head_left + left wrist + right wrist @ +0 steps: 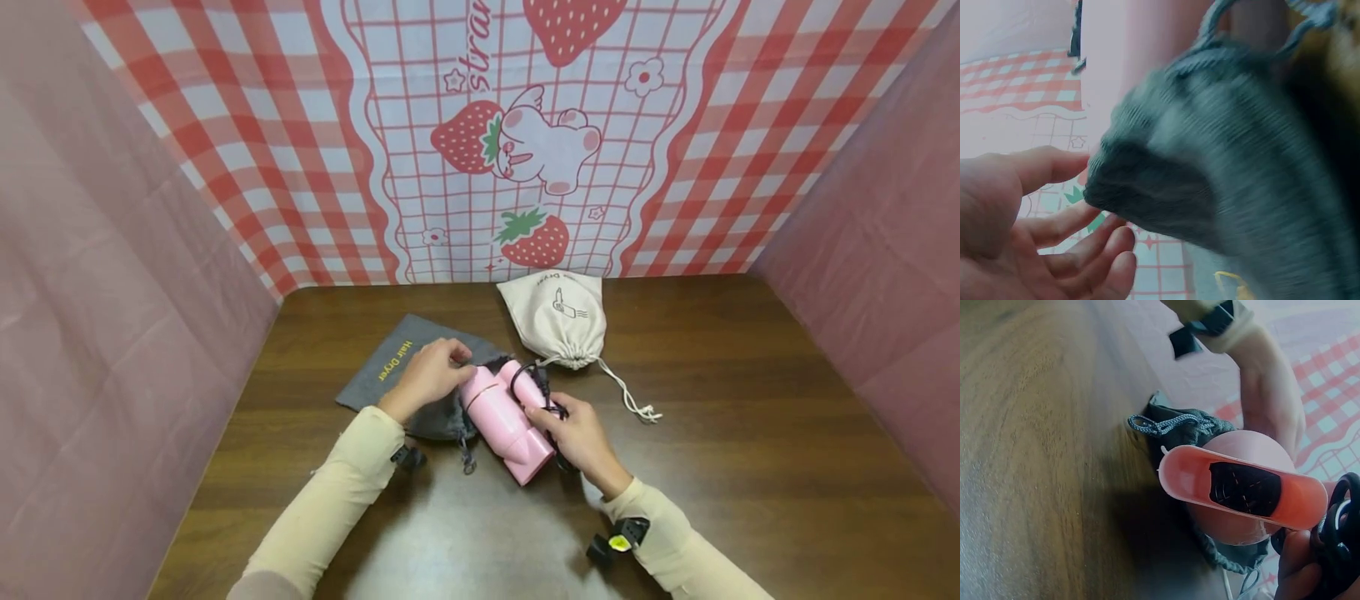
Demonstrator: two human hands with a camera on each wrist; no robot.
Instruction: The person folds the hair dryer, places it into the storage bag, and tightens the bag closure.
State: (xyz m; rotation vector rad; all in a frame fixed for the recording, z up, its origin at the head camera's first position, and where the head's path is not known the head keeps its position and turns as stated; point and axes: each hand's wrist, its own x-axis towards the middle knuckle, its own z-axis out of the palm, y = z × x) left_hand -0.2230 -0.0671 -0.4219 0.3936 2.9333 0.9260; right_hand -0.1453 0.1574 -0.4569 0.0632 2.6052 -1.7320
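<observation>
A pink hair dryer [497, 418] lies partly in the mouth of a grey drawstring bag [390, 354] lettered "Hair Dryer". Its folded handle has a black cord [542, 385] bundled around it. My right hand [581, 437] grips the handle and cord. At the dryer's rear end, my left hand [431, 375] pinches the rim of the grey bag between thumb and fingers; the left wrist view shows the bag's gathered edge [1147, 162] there. In the right wrist view the flat nozzle [1185, 472] faces the camera. How deep the dryer sits in the bag is hidden.
A white drawstring bag [551, 321] with a dryer print stands behind, its cord [630, 396] trailing right on the brown wooden table [750, 433]. A strawberry-patterned cloth [540, 150] hangs at the back, with pink cloth on both sides.
</observation>
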